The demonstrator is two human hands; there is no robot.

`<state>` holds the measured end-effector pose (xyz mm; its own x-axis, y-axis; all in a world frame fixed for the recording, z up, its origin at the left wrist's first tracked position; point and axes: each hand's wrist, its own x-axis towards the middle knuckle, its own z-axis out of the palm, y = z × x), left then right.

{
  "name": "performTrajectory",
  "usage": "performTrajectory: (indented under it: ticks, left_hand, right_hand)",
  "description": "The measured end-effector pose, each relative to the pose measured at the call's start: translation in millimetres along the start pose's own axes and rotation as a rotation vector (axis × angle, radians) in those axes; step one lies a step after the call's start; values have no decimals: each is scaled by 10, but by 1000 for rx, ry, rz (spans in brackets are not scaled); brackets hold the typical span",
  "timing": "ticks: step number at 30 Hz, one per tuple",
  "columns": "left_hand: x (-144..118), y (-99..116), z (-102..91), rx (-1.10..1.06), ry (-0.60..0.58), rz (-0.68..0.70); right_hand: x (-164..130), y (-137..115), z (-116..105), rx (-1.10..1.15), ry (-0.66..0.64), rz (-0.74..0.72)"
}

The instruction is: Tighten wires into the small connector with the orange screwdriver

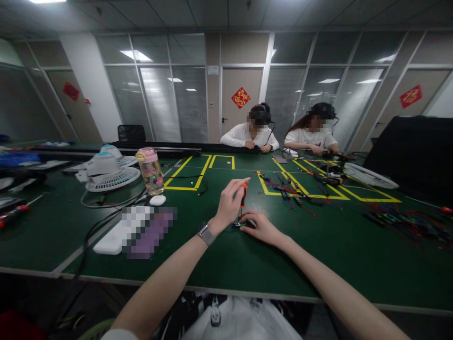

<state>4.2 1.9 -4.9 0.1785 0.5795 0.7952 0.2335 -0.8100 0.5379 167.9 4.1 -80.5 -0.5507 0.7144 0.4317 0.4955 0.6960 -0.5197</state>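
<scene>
My left hand (228, 200), with a watch (206, 233) on its wrist, is closed around the handle of an orange and black screwdriver (244, 194). The screwdriver stands nearly upright, its shaft pointing down at a small dark part (237, 225) on the green table (219, 264). My right hand (261, 227) rests low on the table with its fingertips pinched at that small part, beside the screwdriver's tip. The part looks like a little circuit board, but the fingers cover much of it.
To the left lie a white power bank (115, 236), a purple flat thing (150, 238), a white earbud case (157, 200), a drink bottle (151, 172) and a fan (111, 172). Wired boards (288, 189) and a wire heap (410, 224) lie right. Two people (253, 132) sit opposite.
</scene>
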Motion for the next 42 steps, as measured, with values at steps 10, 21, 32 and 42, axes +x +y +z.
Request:
performTrajectory:
  ticks: [10,21,32,42]
  left_hand:
    - [-5,-6,4,86,106,21]
    - [-15,3,12,126,71,50]
    - [-28,12,16,43,-9,55]
    - [-71,0,52,66,-18,53]
  right_hand:
    - [2,-33,-3,-13,11,-7]
    - [13,-132,-47,28,62,28]
    - [12,-103,-51,11,118,34]
    - [4,-74,-28,4,115,35]
